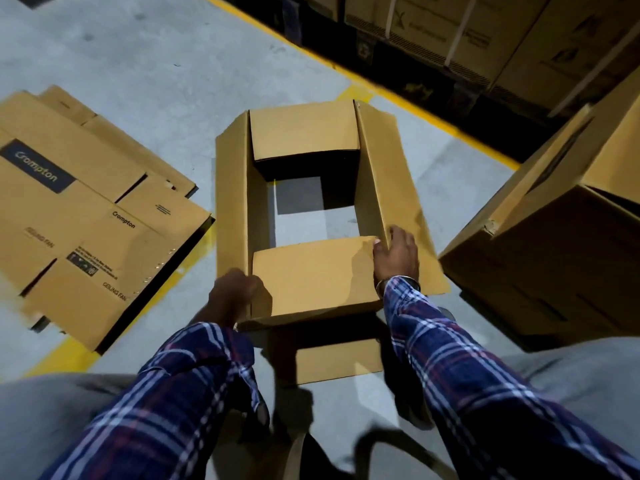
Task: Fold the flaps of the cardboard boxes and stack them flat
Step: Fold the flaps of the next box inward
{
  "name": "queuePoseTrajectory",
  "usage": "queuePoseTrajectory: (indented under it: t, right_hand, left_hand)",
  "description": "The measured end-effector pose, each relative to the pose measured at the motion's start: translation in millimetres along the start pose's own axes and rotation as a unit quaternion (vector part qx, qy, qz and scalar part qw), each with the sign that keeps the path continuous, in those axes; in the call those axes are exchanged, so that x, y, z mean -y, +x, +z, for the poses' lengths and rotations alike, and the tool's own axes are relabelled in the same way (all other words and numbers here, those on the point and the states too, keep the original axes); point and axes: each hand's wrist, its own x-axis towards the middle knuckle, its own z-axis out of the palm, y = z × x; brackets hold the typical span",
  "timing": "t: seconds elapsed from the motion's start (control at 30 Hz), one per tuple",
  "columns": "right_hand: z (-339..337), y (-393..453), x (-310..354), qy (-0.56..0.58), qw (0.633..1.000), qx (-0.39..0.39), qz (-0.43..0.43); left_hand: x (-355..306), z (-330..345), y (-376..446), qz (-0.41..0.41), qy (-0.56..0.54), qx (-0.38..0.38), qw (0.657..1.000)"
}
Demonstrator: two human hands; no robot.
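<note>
Flattened boxes (86, 216) left, carton (554, 244) right

Tan cardboard, grey floor, yellow lines, blue plaid sleeves.

The open cardboard box (308, 209) in the centre of the frame is plain tan-brown, its inside dark in shadow, with grey floor (156, 64) showing through the bottom. The flattened boxes (86, 216) at the left are the same tan, printed with a dark navy label in pale lettering and small black text. A yellow painted line (311, 53) crosses the grey concrete at the upper centre, and another yellow stripe shows under the flattened boxes at the lower left. Both sleeves (485, 393) at the bottom carry a navy plaid with white and red stripes. The strapped cartons (467, 32) at the upper right are tan with whitish bands.
</note>
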Motion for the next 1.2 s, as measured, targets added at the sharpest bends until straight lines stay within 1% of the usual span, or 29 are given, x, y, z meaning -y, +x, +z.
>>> queuePoseTrajectory:
  t: [0.03, 0.07, 0.13, 0.2, 0.27, 0.33, 0.4, 0.47, 0.53, 0.57, 0.63, 0.7, 0.73, 0.8, 0.87, 0.9, 0.97, 1.0, 1.07, 1.13, 1.2]
  right_hand:
    - [2.2, 1.1, 4.9, -0.001, 0.999, -0.005, -0.05]
    - [4.6, 2.7, 11.7, 0.008, 0.996, 0.013, -0.091]
    - [13.1, 2.9, 28.5, 0.014, 0.984, 0.103, -0.142]
    - [25.4, 2.0, 39.8, -0.065, 0.963, 0.183, -0.186]
    - [34.9, 0.3, 44.2, -0.145, 0.946, 0.223, -0.185]
    - [35.8, 0.1, 48.9, -0.18, 0.945, 0.212, -0.173]
    - [27.8, -0.8, 61.7, -0.179, 0.953, 0.156, -0.186]
    - [6.5, -1.6, 82.6, -0.165, 0.959, 0.115, -0.2]
    - [-21.8, -1.7, 102.6, -0.132, 0.962, 0.122, -0.204]
    - [-38.5, -3.8, 112.8, -0.114, 0.961, 0.146, -0.206]
    - [-67.8, -17.3, 131.5, -0.096, 0.946, 0.242, -0.194]
    - [-81.5, -39.8, 138.2, -0.102, 0.918, 0.356, -0.141]
    - [-82.2, -52.0, 135.3, -0.112, 0.902, 0.398, -0.123]
    - [-72.3, -74.5, 122.7, -0.168, 0.874, 0.44, -0.122]
    - [-52.6, -92.1, 107.7, -0.255, 0.848, 0.444, -0.134]
    - [-41.4, -99.6, 100.5, -0.281, 0.838, 0.451, -0.126]
    - [-19.9, -112.5, 81.7, -0.32, 0.831, 0.438, -0.125]
    - [-10.9, -116.7, 69.9, -0.349, 0.831, 0.406, -0.149]
    - [2.2, -123.7, 47.2, -0.398, 0.839, 0.305, -0.213]
    - [11.6, -125.9, 35.7, -0.417, 0.845, 0.22, -0.254]
    - [20.2, -122.3, 38.2, -0.436, 0.832, 0.19, -0.285]
  left_hand:
    - [-8.4, -6.8, -3.4, 0.009, 0.023, 0.001, 1.0]
    - [-17.2, -14.1, -7.3, 0.021, 0.04, 0.005, 0.999]
    - [-37.1, -30.4, -21.7, 0.056, 0.089, 0.024, 0.994]
    - [-59.7, -50.0, -43.2, 0.082, 0.141, 0.072, 0.984]
    - [-76.6, -72.6, -61.9, 0.111, 0.172, 0.12, 0.972]
    - [-85.7, -97.1, -76.6, 0.182, 0.218, 0.12, 0.951]
    - [-86.7, -120.8, -91.4, 0.246, 0.239, 0.088, 0.935]
    - [-83.7, -137.7, -108.3, 0.269, 0.217, 0.067, 0.936]
    - [-82.6, -144.2, -119.5, 0.286, 0.214, 0.063, 0.932]
    - [-85.3, -145.0, -123.8, 0.293, 0.226, 0.065, 0.927]
    - [-89.4, -144.1, -130.8, 0.308, 0.253, 0.067, 0.915]
    - [-95.8, -142.1, -134.8, 0.322, 0.259, 0.067, 0.908]
    - [-98.9, -140.1, -136.4, 0.332, 0.259, 0.065, 0.905]
    - [-103.4, -134.5, -139.3, 0.355, 0.26, 0.059, 0.896]
    - [-105.3, -127.7, -144.9, 0.372, 0.261, 0.069, 0.888]
    - [-104.9, -125.0, -147.6, 0.378, 0.264, 0.077, 0.884]
    - [-103.1, -123.8, -151.4, 0.386, 0.27, 0.102, 0.876]
    - [-102.1, -124.8, -152.9, 0.386, 0.27, 0.116, 0.874]
    - [-100.0, -128.0, -153.4, 0.385, 0.273, 0.13, 0.872]
    - [-100.1, -130.7, -151.0, 0.385, 0.281, 0.121, 0.871]
    - [-102.4, -131.7, -148.7, 0.387, 0.285, 0.11, 0.87]
